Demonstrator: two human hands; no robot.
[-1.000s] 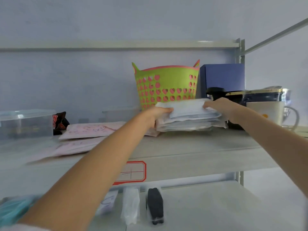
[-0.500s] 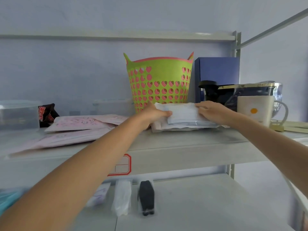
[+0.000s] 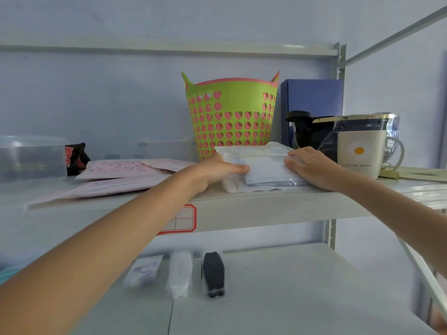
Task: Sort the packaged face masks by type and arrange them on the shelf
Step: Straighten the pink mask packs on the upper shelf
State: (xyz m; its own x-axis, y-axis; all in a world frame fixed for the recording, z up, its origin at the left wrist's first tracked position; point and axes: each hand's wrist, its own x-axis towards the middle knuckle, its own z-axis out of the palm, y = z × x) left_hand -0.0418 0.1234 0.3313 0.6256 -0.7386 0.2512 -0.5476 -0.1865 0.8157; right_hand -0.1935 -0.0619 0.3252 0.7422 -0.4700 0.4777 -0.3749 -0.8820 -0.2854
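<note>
Now both hands' fingers clasp mask stack [image 3: 264, 166].

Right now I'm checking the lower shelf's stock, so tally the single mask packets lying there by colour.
Black: 1, the black mask packet
White or clear: 1, the white mask packet
Purple print: 1, the purple-printed packet
Total: 3, in a row on the lower shelf. A teal thing at the far left edge is too cut off to count.

A flat stack of white packaged face masks [image 3: 263, 165] lies on the upper shelf [image 3: 266, 204], near its front edge
</note>
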